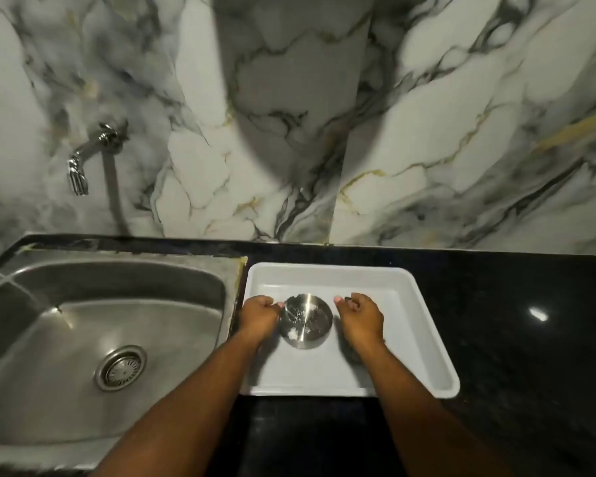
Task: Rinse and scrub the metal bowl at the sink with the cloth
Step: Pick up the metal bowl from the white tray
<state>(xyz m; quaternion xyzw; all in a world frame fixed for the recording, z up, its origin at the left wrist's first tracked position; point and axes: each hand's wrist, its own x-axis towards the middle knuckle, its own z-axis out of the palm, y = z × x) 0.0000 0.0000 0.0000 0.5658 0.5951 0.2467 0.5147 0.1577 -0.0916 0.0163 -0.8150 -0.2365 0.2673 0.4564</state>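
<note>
Presently listed: metal bowl (305, 320), one, upright in a white tray (424, 339) on the black worktop (530, 339), lying between both sets of fingers. Left hand (258, 316): fingers curled, touching the bowl's left rim; firm grip cannot be confirmed. Right hand (360, 316): fingers curled, just beside the right rim, apparently holding nothing. Cloth: not visible. Sink (83, 321) with wall tap (83, 163): well left of the left fingers. Bowl holds wet residue. Risk, judged: a one-sided hold on slick metal could let the bowl tip or slip during transfer, spilling onto the worktop.
</note>
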